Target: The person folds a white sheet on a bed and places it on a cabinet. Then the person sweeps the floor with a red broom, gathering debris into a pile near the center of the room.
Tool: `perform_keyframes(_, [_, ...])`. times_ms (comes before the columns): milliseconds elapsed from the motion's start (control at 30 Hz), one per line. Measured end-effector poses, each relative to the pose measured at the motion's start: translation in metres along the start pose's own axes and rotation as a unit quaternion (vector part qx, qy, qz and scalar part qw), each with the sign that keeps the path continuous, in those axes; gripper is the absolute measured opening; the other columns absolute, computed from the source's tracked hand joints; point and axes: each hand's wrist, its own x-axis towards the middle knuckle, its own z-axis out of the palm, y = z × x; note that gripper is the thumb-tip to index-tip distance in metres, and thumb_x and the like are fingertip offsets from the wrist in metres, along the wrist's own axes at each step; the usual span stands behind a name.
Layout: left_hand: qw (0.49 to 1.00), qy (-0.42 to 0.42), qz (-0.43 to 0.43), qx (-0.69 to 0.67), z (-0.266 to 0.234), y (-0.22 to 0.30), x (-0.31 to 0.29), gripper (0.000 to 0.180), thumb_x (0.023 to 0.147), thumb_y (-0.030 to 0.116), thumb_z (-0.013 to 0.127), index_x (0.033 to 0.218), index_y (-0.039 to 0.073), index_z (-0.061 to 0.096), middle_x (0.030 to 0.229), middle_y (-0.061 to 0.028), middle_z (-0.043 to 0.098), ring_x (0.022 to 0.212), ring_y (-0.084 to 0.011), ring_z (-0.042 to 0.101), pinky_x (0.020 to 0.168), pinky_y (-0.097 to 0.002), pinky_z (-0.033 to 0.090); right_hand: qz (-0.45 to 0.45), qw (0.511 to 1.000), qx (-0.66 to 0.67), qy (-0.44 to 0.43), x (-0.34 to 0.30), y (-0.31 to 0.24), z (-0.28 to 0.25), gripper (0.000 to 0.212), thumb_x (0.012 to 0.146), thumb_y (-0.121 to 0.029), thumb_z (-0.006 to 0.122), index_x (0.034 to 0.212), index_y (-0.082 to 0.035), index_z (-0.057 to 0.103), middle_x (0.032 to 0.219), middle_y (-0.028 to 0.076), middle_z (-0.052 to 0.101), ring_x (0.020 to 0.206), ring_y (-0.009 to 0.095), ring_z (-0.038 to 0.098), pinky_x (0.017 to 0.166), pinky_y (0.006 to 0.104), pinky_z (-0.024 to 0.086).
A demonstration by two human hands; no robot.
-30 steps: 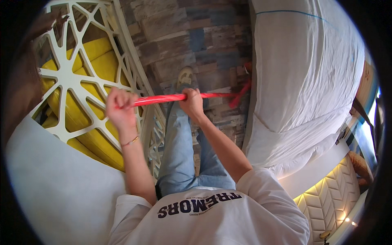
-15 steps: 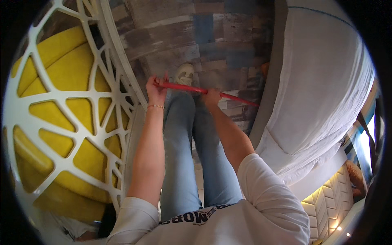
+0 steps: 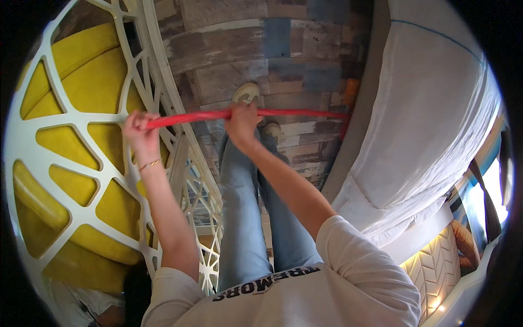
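Observation:
A long red pole (image 3: 190,117) lies across the view, slanting little, in front of my legs. My left hand (image 3: 143,131) is closed round its left end, beside the white lattice partition. Farther along, near my shoes, my right hand (image 3: 242,124) wraps round the pole's middle. The pole's far right end reaches the lower side of the bed, where an orange piece (image 3: 351,91) and a red piece (image 3: 345,128) show. Whether these are joined to the pole I cannot tell.
The white lattice partition (image 3: 81,117) stands close on my left, with yellow upholstered seating (image 3: 90,76) behind it. On my right is a bed (image 3: 425,109) with white covers. Patchwork wood-look flooring (image 3: 229,49) stretches ahead. My beige shoes (image 3: 247,91) stand on it.
Both hands have moved left along with the pole, my left hand now over the partition. The pole has turned from slanting to nearly level. More orange shows by the bed.

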Motion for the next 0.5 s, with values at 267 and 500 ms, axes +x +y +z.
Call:
perform_keyframes(267, [0.955, -0.253, 0.143, -0.060, 0.063, 0.182, -0.175, 0.034, 0.091, 0.003, 0.043, 0.061, 0.015, 0.033, 0.055, 0.0024, 0.033, 0.048, -0.0082, 0.036, 0.065, -0.0302, 0.033, -0.105, 0.960, 0.243, 0.088, -0.060, -0.135, -0.149, 0.022, 0.070, -0.013, 0.076, 0.071, -0.009, 0.055, 0.074, 0.006, 0.055, 0.077, 0.031, 0.049, 0.058, 0.0443, 0.031])
perform_keyframes(500, [0.893, -0.278, 0.355, -0.012, 0.065, 0.255, -0.294, 0.034, 0.094, 0.013, 0.037, 0.061, 0.017, 0.032, 0.054, 0.0034, 0.033, 0.043, -0.0058, 0.032, 0.058, -0.0271, 0.032, -0.203, 0.933, 0.294, 0.037, -0.099, -0.165, -0.269, 0.024, 0.064, -0.012, 0.075, 0.076, -0.009, 0.054, 0.080, 0.007, 0.050, 0.085, 0.030, 0.047, 0.065, 0.0436, 0.031])
